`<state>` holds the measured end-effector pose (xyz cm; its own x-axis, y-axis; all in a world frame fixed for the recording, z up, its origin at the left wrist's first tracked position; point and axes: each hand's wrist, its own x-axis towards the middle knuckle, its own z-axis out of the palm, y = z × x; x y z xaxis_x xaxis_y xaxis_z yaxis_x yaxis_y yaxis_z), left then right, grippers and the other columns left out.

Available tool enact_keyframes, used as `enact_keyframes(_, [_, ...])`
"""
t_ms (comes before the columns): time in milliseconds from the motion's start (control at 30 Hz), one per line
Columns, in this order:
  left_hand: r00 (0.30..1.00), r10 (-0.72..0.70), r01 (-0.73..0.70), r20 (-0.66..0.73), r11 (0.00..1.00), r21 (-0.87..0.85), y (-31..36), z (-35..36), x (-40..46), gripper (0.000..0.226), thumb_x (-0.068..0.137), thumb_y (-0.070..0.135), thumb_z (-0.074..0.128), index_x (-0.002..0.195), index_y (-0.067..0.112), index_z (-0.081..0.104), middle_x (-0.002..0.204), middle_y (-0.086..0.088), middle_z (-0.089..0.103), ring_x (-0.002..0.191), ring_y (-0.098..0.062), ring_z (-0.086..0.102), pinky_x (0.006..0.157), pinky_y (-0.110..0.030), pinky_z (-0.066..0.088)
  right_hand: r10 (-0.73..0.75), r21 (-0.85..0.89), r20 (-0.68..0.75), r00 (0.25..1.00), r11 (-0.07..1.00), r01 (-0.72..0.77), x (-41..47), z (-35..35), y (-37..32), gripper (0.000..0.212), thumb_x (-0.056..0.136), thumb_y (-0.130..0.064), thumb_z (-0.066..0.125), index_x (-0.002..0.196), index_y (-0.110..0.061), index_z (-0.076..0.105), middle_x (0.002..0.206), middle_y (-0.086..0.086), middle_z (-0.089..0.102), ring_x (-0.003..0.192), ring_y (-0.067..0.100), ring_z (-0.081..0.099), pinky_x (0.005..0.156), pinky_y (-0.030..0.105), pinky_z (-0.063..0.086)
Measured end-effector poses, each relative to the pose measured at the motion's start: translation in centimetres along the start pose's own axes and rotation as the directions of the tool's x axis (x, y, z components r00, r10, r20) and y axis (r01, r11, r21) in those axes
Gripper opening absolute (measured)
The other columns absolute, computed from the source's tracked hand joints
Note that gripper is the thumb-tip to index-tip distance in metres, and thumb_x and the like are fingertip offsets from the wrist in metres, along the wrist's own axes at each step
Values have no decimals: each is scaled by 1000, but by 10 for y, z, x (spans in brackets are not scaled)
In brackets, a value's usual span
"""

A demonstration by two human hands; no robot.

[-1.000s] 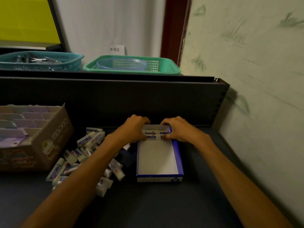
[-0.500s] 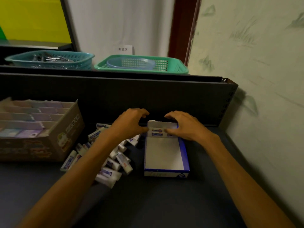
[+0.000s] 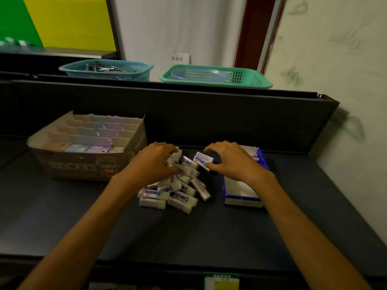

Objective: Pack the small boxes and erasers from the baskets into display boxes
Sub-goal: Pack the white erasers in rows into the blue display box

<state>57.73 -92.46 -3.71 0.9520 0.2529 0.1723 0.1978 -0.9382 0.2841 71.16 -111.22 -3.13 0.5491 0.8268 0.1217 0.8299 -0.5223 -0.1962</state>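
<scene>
A heap of white erasers with blue-and-red sleeves [image 3: 176, 191] lies on the dark shelf between my arms. My left hand [image 3: 155, 163] is down on the far part of the heap, its fingers curled round an eraser [image 3: 174, 156]. My right hand [image 3: 232, 160] pinches another eraser [image 3: 202, 159] between thumb and fingers at the heap's right side. A blue-and-white display box [image 3: 243, 197] sits just right of the heap, partly under my right wrist, with a few erasers at its far end [image 3: 252, 152].
A cardboard display box with dividers and pastel small boxes [image 3: 88, 147] stands at the left. Above the dark back panel sit a teal basket [image 3: 106, 69] and a green basket [image 3: 215, 77]. A wall runs along the right side.
Both hands have left the far end of the blue display box and moved left onto the eraser heap, each closing on an eraser. The view has shifted left.
</scene>
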Motion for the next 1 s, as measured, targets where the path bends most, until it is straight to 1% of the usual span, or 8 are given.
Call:
enact_keyframes(233, [986, 151, -144, 71, 985, -98, -5, -3, -3, 42, 87, 32, 62, 127, 26, 53, 129, 2, 51, 110, -13, 51, 88, -24, 45, 136, -52, -3, 991, 989, -136, -1, 21, -23, 45, 87, -37, 63, 129, -28, 51, 124, -1, 57, 111, 19, 51, 94, 36, 45])
enact_keyframes(333, [972, 205, -194, 116, 976, -101, 0, 0, 5, 38, 88, 29, 62, 124, 25, 54, 122, 3, 55, 106, -11, 53, 83, -21, 41, 177, -71, -14, 984, 982, -177, -1, 27, -26, 41, 85, -34, 65, 124, -27, 54, 120, -1, 58, 108, 19, 52, 92, 37, 46])
enact_keyframes(467, [951, 223, -202, 215, 973, -114, 2, 9, 20, 33, 87, 27, 62, 120, 25, 58, 118, 3, 60, 100, -8, 57, 88, -26, 49, 208, -67, -39, 977, 975, -210, 3, 29, -28, 42, 86, -34, 65, 126, -24, 54, 122, 1, 56, 111, 21, 50, 93, 36, 45])
enact_keyframes(567, [943, 236, -216, 234, 971, -106, 0, 13, 28, 31, 88, 23, 62, 119, 23, 60, 118, 3, 61, 101, -9, 59, 90, -27, 50, 231, -38, -27, 973, 972, -232, 6, 32, -27, 44, 87, -29, 65, 128, -22, 53, 124, 3, 56, 113, 20, 51, 93, 34, 45])
enact_keyframes(667, [937, 255, -238, 240, 966, -97, -1, 13, 32, 28, 88, 23, 62, 116, 23, 61, 116, 3, 61, 101, -9, 58, 91, -29, 50, 249, 64, -32, 968, 967, -247, 6, 31, -24, 45, 86, -21, 67, 129, -21, 52, 124, 3, 58, 111, 16, 55, 91, 28, 45])
enact_keyframes(767, [932, 254, -237, 258, 967, -94, -3, 14, 35, 27, 89, 22, 60, 116, 23, 60, 116, 3, 59, 99, -9, 57, 87, -26, 49, 235, 123, -56, 971, 966, -226, 5, 27, -21, 45, 85, -15, 67, 128, -19, 53, 125, 0, 55, 114, 14, 52, 89, 21, 38])
enact_keyframes(933, [953, 242, -212, 180, 962, -171, -7, 13, 32, 24, 88, 24, 60, 112, 24, 56, 112, 4, 56, 97, -10, 55, 85, -25, 48, 211, 261, -137, 968, 950, -171, 0, 20, -14, 37, 82, -17, 71, 117, -19, 61, 113, -3, 53, 100, 7, 53, 90, 25, 48])
enact_keyframes(1000, [972, 211, -179, 101, 948, -262, -9, 8, 29, 25, 88, 22, 62, 111, 23, 54, 107, 6, 54, 97, -9, 54, 84, -24, 47, 198, 307, -163, 967, 941, -141, -4, 14, -11, 36, 81, -17, 72, 115, -19, 61, 111, -5, 53, 97, 4, 52, 84, 20, 48])
